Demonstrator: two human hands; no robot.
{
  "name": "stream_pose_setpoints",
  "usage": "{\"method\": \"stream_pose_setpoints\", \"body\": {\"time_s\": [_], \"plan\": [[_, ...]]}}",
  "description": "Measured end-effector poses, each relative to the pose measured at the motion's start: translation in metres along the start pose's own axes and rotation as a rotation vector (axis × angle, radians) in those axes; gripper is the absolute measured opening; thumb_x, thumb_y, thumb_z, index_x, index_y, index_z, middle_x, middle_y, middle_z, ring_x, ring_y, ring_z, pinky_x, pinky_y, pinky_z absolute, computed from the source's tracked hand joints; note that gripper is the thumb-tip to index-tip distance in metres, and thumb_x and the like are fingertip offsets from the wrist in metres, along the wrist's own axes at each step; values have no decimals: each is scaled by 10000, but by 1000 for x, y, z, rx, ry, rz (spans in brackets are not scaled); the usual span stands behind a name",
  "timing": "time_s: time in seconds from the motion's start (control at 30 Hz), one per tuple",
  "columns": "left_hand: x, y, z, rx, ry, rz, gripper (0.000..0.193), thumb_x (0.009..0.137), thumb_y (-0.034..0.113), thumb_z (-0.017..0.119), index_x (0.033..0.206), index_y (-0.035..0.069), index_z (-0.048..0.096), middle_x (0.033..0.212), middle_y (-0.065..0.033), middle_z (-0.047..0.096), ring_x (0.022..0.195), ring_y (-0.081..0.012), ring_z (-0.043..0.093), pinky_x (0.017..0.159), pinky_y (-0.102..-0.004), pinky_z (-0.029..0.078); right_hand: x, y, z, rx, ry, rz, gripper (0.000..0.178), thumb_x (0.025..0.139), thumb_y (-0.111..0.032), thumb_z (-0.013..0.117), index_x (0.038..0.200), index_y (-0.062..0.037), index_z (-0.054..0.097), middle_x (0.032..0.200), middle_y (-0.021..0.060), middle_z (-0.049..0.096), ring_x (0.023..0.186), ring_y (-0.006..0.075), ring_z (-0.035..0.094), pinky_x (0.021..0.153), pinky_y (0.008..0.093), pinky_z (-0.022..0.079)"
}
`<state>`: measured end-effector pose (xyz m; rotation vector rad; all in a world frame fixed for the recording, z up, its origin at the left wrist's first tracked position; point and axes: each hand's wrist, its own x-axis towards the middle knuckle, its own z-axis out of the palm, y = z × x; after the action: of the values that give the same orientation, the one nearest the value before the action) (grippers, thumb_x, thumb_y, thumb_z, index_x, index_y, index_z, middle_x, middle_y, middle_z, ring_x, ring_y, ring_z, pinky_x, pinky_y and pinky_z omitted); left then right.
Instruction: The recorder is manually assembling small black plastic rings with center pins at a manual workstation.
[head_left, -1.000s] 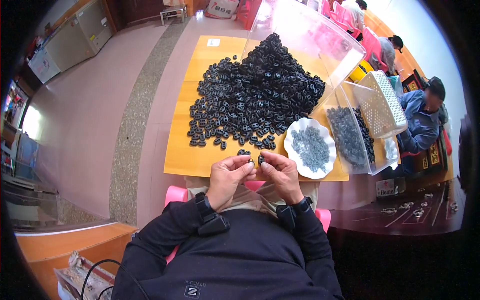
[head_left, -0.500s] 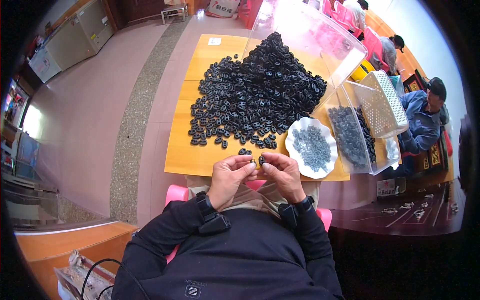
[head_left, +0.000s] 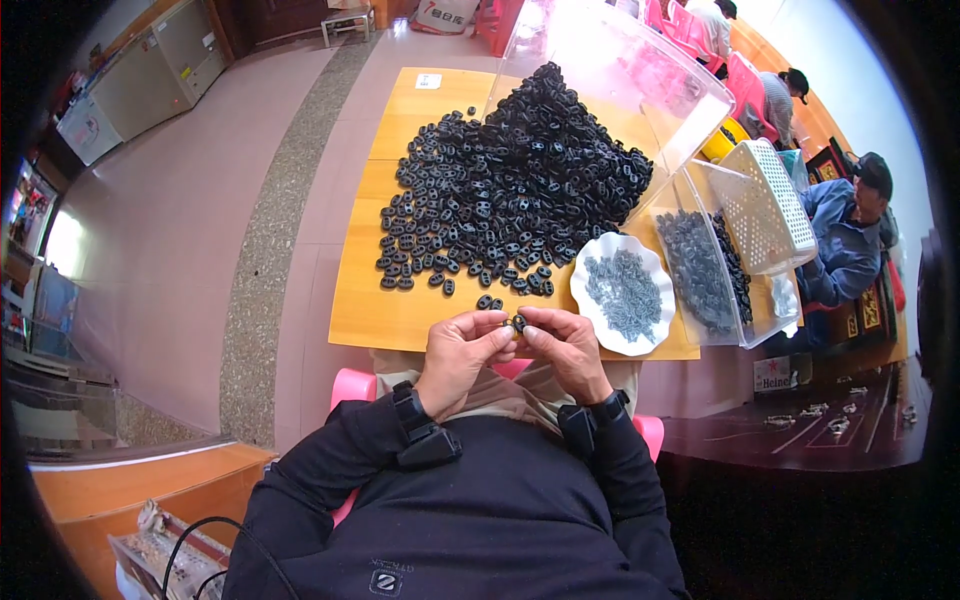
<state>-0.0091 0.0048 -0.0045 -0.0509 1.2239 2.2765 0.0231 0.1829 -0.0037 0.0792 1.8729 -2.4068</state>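
Note:
My right hand point(head_left: 568, 347) pinches a small black oval piece with two holes point(head_left: 519, 323), like a cord lock body, between thumb and fingertips. Close against it, my left hand point(head_left: 465, 348) is closed in a pinch on a tiny shiny piece, too small to name and mostly hidden by the fingertips. Both hands meet just past the table's near edge. Beyond them, a large heap of the same black pieces point(head_left: 540, 150) covers much of the table, with a few loose ones point(head_left: 488, 303) nearest my fingers. To the right stands a white scalloped dish point(head_left: 590, 323) of small grey metal parts.
Right of the dish, a clear plastic bin point(head_left: 745, 338) holds more small parts, with a cream perforated basket point(head_left: 762, 205) above it. A large clear container point(head_left: 690, 90) lies behind the heap. A person in blue point(head_left: 845, 240) sits at the right.
My right hand has shifted slightly left, bringing the black oval piece up against my left fingertips. The heap and the dish have stayed where they were.

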Motion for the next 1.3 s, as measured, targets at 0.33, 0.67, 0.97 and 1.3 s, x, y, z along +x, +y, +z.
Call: {"method": "stream_pose_setpoints", "body": {"time_s": [0.33, 0.67, 0.97, 1.3], "plan": [[0, 0, 1, 1, 4, -3, 154, 870, 50, 651, 1011, -1, 616, 844, -74, 671, 730, -118, 649, 685, -248, 568, 0, -1, -1, -4, -20, 14, 290, 903, -30, 594, 1179, 57, 580, 1033, 126, 659, 890, 164, 647, 814, 306, 558], [0, 0, 1, -49, -12, -27, 158, 894, 64, 625, 1029, -17, 633, 872, -81, 669, 762, -127, 652, 720, -254, 570, 0, 0, -4, 5, -24, 23, 288, 902, -30, 595, 1178, 53, 581, 1052, 130, 657, 912, 170, 646, 822, 307, 555], [-3, -1, 1, -82, -18, -44, 142, 888, 60, 632, 1007, -16, 635, 870, -82, 668, 757, -129, 647, 715, -249, 561, -2, -2, -1, 37, -26, 13, 266, 880, 7, 601, 1141, 54, 604, 1033, 133, 665, 887, 169, 656, 812, 298, 553], [-8, 4, 3, -158, -69, -109, 119, 885, 52, 631, 995, 6, 624, 891, -78, 665, 777, -131, 645, 739, -265, 569, -5, -4, 1, 140, -79, -12, 253, 861, -1, 637, 1108, 51, 623, 996, 119, 677, 874, 158, 656, 788, 281, 549]]}}
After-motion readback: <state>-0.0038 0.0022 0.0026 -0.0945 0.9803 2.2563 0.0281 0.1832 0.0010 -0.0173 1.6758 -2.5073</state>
